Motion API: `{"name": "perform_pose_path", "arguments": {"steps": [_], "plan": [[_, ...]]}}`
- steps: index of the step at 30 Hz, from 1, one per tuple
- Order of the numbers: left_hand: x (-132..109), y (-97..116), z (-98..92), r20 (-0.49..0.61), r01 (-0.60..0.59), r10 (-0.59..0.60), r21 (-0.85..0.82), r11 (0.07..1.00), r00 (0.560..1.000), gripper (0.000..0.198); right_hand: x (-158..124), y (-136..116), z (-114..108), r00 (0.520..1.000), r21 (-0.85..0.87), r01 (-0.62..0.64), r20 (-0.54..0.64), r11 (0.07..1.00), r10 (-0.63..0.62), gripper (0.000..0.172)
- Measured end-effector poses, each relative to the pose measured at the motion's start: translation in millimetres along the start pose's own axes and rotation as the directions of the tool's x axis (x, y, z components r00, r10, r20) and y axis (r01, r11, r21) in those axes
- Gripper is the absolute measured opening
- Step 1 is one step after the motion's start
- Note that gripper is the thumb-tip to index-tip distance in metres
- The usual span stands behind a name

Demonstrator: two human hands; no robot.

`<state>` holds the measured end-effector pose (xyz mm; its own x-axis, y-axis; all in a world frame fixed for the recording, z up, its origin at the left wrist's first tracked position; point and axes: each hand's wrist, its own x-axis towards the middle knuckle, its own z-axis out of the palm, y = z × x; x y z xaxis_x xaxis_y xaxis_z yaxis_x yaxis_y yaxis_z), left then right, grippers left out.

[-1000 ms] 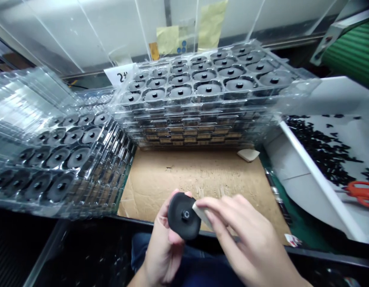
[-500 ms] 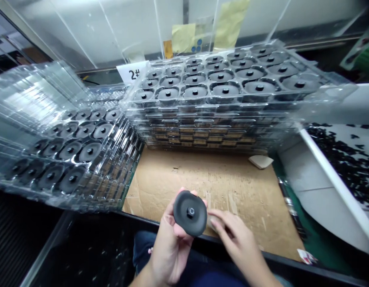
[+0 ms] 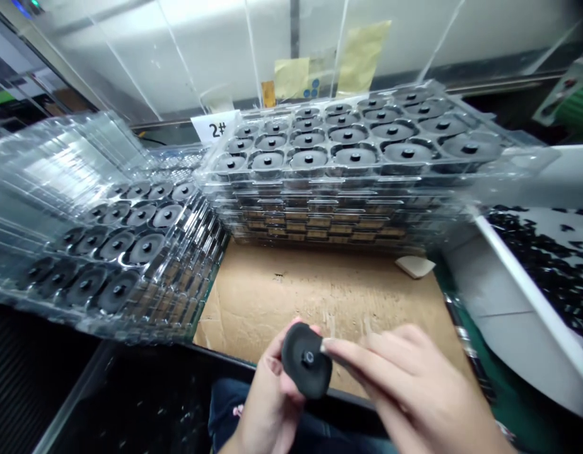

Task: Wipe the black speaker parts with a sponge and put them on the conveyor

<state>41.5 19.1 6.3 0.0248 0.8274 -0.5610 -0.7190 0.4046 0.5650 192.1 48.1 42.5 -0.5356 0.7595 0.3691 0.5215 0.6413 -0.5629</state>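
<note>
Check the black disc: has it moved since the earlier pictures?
Yes: the black disc now sits lower, toward the person, relative to the cardboard sheet.

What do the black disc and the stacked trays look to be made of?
The black disc looks like moulded rubber or soft plastic: matte, with no metallic sheen, though the look can't settle which. The stacked trays look like thin clear plastic, glossy and see-through, with formed pockets.

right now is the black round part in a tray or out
Out of the clear tray: the black round part sits in the left hand, with right fingertips at its edge.
</note>
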Motion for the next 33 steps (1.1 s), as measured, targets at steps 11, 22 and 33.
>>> {"name": "perform_pose_path", "arguments": {"steps": [11, 22, 33], "plan": [[4, 11, -1.2, -0.001, 0.049, -0.050, -0.087, 0.995, 0.999, 0.054, -49, 66, 36, 0.840, 0.285, -0.541, 0.132, 0.791, 0.526, 0.026], [-3, 5, 4.3, 0.049, 0.137, -0.134, -0.064, 0.988, 0.990, 0.055, -20, 6, 14, 0.929, 0.174, -0.289, -0.188, 0.941, 0.320, 0.025], [-7, -3, 5.0, 0.127, 0.120, -0.119, -0.001, 0.993, 0.985, 0.041, 7, -19, 27, 0.969, 0.124, -0.097, -0.213, 0.987, 0.122, 0.027]]}}
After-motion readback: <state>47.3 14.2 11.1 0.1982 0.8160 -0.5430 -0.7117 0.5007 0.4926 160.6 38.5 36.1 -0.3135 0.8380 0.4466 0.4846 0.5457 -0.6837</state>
